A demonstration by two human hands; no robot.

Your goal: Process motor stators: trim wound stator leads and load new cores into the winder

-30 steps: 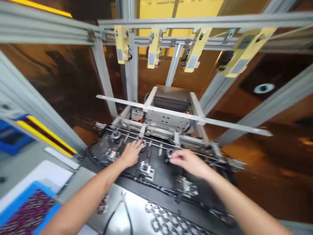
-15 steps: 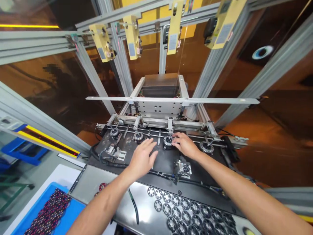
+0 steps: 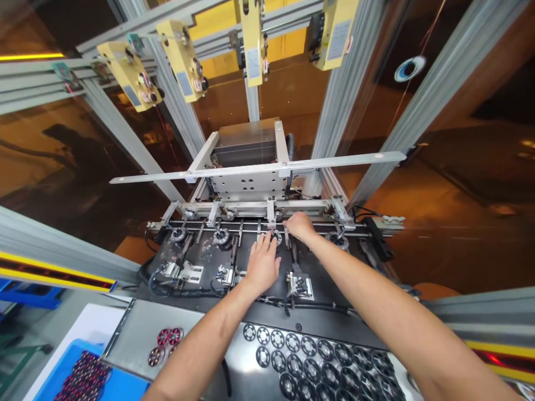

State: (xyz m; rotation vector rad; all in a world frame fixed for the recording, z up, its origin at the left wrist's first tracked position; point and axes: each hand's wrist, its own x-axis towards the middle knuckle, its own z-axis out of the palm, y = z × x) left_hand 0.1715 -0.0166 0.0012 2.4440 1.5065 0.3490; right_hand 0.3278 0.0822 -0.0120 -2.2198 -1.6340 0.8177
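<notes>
My left hand (image 3: 264,262) reaches over the third winding station from the left, its fingers stretched out and their tips at a round stator core (image 3: 276,238), which they partly cover. Just to the right, my right hand (image 3: 298,225) is closed by the metal rail, fingers curled in; whatever they pinch, if anything, is too small to make out. Similar stator cores sit at the other stations: one at far left (image 3: 179,235), a second (image 3: 222,238) beside it, and another at right (image 3: 337,240), partly behind my right forearm.
Rows of black-and-silver cores (image 3: 309,345) lie on the metal shelf in front. Several red-wound cores (image 3: 163,337) are at its left. A blue tray (image 3: 125,384) holds many more. A long metal bar (image 3: 234,172) crosses above the stations; yellow wire tensioners (image 3: 253,50) hang overhead.
The camera view has shifted. My right hand has left the third core, moved up beside the rail and closed. My left hand has moved right, onto that core.
</notes>
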